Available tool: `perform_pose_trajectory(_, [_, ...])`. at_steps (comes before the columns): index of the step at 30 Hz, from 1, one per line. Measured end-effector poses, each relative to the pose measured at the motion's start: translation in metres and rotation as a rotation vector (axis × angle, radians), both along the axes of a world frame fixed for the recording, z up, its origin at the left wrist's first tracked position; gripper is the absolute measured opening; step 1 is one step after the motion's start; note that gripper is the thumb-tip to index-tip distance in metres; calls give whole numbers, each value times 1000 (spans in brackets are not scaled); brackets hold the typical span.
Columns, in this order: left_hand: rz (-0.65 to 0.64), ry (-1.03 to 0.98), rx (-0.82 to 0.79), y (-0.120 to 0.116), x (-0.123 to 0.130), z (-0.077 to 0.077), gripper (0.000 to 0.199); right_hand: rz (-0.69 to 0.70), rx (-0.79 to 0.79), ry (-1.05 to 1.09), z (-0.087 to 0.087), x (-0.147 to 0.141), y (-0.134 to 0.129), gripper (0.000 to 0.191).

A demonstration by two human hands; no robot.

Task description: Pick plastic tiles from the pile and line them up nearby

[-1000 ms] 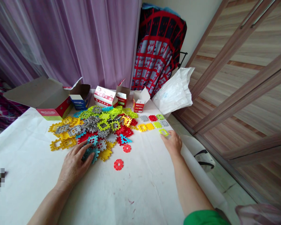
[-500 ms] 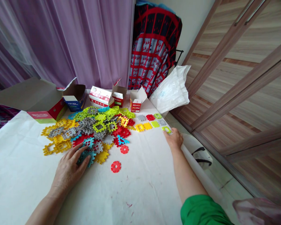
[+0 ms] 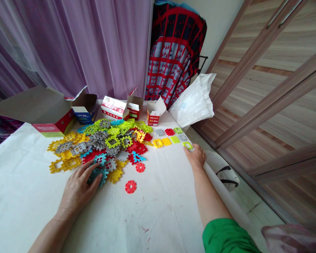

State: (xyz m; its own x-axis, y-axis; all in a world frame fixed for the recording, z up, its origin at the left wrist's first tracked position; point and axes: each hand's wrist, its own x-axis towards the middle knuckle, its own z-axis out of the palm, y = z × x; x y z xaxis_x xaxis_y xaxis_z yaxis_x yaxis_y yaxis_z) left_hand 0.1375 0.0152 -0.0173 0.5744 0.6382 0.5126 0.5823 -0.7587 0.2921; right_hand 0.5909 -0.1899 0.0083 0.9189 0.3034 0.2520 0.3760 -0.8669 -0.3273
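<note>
A heap of notched plastic building pieces (image 3: pixel 112 142) in yellow, grey, lime, red and blue lies on the white-covered table (image 3: pixel 158 203). My left hand (image 3: pixel 77 184) rests at the heap's near edge, its fingers spread over a teal piece (image 3: pixel 103 177). Near the table's right edge, the fingers of my right hand (image 3: pixel 196 154) are closed at a lime square frame piece (image 3: pixel 186 145); the fingertips are partly hidden. This frame is at the end of a short arrangement of flat squares, including a yellow piece (image 3: pixel 166 141) and a red piece (image 3: pixel 170 132).
Behind the heap stand a large open carton (image 3: pixel 47 130), a blue box (image 3: pixel 84 117), a white-and-red box (image 3: pixel 114 107) and small red boxes (image 3: pixel 153 119). Two red discs (image 3: pixel 131 187) lie in front. A white bag (image 3: pixel 193 102) is at the far right corner, a stool (image 3: pixel 223 168) beside the table.
The view has shifted very slightly. Both hands and the pieces keep the same places.
</note>
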Motion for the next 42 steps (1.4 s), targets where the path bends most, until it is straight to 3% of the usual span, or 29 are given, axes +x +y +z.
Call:
perform_pose_trajectory(5, [-6, -2, 5, -1, 0, 0, 49, 52, 75, -89, -9, -2, -5, 44])
perform_pose_trajectory(10, [15, -7, -20, -2, 1, 0, 47, 221, 236, -229, -21, -14, 4, 28])
perform_pose_trajectory(15, [18, -7, -36, -3, 2, -1, 46, 607, 333, -293, -20, -70, 44, 23])
perform_pose_trajectory(18, [23, -14, -31, -4, 2, -2, 46, 846, 329, -282, -9, -116, 75, 23])
perform_pose_trajectory(20, [26, -21, -28, -4, 3, -3, 46, 934, 292, -248, 2, -143, 95, 23])
perform_pose_trajectory(25, [30, -38, -32, -6, 4, -4, 45, 887, 102, -107, 28, -182, 134, 36])
perform_pose_trajectory(31, [26, -36, -69, -8, 5, -1, 45, 780, -75, -38, 39, -201, 154, 48])
perform_pose_trajectory(42, [28, -35, -70, -10, 5, 1, 44, 782, -25, -32, 34, -207, 164, 39])
